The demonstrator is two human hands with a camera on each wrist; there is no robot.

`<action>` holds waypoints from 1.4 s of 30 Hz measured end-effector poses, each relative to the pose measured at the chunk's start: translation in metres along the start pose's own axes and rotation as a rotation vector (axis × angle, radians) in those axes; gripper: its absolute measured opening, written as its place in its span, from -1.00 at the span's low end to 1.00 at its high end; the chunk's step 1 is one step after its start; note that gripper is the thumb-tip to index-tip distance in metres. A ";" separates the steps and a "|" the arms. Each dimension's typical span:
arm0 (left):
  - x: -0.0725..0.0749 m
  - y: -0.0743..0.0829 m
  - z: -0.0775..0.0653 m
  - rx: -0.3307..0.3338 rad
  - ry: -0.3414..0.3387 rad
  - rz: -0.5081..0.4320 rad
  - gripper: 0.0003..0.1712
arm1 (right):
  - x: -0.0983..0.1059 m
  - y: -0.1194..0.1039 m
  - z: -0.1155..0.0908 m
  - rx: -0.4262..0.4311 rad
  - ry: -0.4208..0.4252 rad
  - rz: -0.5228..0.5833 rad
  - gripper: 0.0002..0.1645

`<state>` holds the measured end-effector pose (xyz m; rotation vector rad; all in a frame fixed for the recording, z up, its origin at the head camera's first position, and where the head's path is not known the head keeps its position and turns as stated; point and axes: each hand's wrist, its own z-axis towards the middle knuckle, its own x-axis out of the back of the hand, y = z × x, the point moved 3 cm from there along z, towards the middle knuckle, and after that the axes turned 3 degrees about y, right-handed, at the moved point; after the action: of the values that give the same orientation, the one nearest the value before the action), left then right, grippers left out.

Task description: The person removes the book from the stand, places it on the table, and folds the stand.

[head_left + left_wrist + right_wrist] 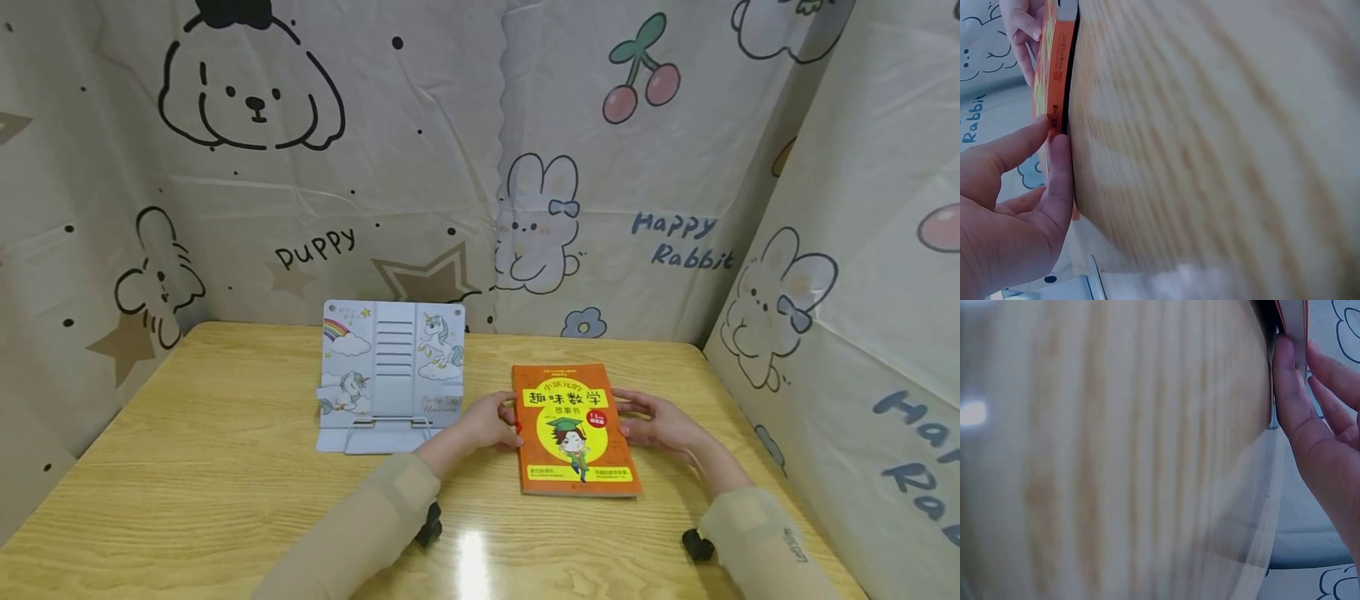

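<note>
An orange book [547, 400] with a cartoon figure in a graduation cap on its cover lies at the right middle of the table, cover up. My left hand [489, 422] pinches its left side; in the left wrist view a finger reaches onto the cover and another lies at the lower edge of the orange spine [1060, 75]. On the opposite side my right hand [660, 427] pinches the page edge [1295, 328], with digits on both faces in the right wrist view. Some fingertips are hidden behind the book.
To the left of the book a white unicorn book stand [393, 358] stands upright near the table's back edge. The wooden table [225, 433] is bordered at the back and sides by a printed cloth [420, 192]. Dark wrist devices [697, 546] sit under both sleeves.
</note>
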<state>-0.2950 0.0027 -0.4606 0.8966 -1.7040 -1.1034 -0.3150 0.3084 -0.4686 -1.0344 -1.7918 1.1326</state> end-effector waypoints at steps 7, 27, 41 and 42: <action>0.000 -0.001 0.002 -0.022 -0.017 0.030 -0.07 | 0.000 -0.003 -0.001 0.007 -0.030 -0.050 -0.06; 0.000 -0.006 0.005 -0.032 -0.016 0.059 -0.06 | -0.008 -0.016 0.000 0.022 0.027 -0.315 -0.27; 0.004 -0.006 -0.002 -0.003 -0.033 -0.089 -0.14 | -0.016 -0.033 -0.004 0.023 0.107 -0.465 -0.35; 0.005 -0.005 -0.004 -0.007 -0.034 -0.097 -0.15 | -0.016 -0.035 -0.005 0.029 0.113 -0.467 -0.35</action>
<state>-0.2928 -0.0042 -0.4628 0.9695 -1.6982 -1.1936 -0.3121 0.2853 -0.4369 -0.6019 -1.7947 0.7920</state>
